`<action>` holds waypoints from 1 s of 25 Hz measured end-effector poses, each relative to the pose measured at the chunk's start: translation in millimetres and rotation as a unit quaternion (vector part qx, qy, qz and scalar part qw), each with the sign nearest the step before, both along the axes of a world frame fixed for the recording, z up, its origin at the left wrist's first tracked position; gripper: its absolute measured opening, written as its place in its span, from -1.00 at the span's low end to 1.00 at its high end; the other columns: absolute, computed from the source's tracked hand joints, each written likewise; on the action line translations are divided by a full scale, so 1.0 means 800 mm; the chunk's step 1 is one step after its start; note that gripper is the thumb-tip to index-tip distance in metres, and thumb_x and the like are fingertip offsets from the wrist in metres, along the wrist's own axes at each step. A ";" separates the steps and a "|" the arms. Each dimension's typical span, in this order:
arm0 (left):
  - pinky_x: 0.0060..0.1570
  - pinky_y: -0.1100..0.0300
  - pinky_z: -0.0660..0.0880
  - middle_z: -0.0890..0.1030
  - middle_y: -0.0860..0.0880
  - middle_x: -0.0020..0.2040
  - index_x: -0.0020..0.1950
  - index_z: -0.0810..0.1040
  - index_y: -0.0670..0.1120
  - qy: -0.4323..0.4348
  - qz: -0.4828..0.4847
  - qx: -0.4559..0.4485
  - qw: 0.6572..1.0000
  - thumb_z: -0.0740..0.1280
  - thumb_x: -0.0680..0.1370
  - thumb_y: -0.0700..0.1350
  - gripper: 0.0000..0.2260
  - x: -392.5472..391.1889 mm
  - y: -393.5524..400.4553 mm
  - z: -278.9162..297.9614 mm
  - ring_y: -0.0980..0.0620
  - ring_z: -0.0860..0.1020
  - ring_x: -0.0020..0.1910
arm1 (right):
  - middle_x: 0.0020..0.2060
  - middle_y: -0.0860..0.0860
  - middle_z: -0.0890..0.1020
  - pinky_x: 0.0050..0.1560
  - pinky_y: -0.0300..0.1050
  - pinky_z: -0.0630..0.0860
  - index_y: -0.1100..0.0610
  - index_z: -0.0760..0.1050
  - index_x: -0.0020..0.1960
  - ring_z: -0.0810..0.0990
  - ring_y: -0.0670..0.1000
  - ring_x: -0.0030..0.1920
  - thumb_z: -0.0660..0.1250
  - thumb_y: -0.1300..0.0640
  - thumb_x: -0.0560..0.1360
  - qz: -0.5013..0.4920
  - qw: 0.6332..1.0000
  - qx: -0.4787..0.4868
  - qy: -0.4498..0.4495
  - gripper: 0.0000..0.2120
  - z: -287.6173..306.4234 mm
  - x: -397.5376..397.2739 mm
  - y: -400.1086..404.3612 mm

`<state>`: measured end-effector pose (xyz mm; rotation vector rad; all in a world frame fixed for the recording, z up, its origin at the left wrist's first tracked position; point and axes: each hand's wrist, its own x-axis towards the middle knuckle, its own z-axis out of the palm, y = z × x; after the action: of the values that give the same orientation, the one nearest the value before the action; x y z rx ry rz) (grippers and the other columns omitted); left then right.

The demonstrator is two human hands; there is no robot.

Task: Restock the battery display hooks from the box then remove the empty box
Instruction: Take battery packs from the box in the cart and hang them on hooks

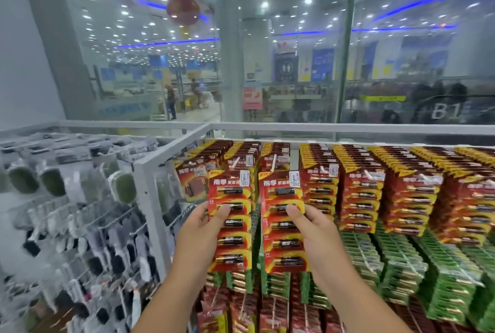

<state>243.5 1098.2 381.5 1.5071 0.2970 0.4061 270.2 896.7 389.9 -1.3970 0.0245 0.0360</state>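
Note:
My left hand [199, 236] grips a red card of batteries [230, 222] by its left edge, thumb on the front. My right hand [317, 233] grips a second red battery card [284, 225] by its right edge. Both cards are upright, side by side, in front of the top row of display hooks [273, 162], just below two white hook tips. The hooks behind carry more red battery cards [364, 193]. No box is in view.
Rows of green battery cards [401, 265] hang to the lower right, with darker red packs [267, 311] at the bottom. A white rack frame [150, 193] divides this display from a left rack of grey and black goods [80, 225]. Glass panels stand behind.

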 end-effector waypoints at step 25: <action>0.27 0.19 0.45 0.54 0.30 0.15 0.30 0.43 0.13 -0.035 -0.088 -0.013 0.995 0.39 0.57 0.21 -0.63 0.194 0.026 -0.027 0.23 0.49 0.21 | 0.22 -0.16 0.59 0.31 0.04 0.44 -0.01 0.52 0.38 0.52 -0.01 0.30 0.36 -0.13 0.63 -0.189 0.982 -0.024 -0.004 -0.63 -0.041 0.188 0.083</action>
<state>398.5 1119.2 359.5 1.4778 0.1116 0.3120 420.3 962.7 357.5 -1.4205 0.2861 -0.2883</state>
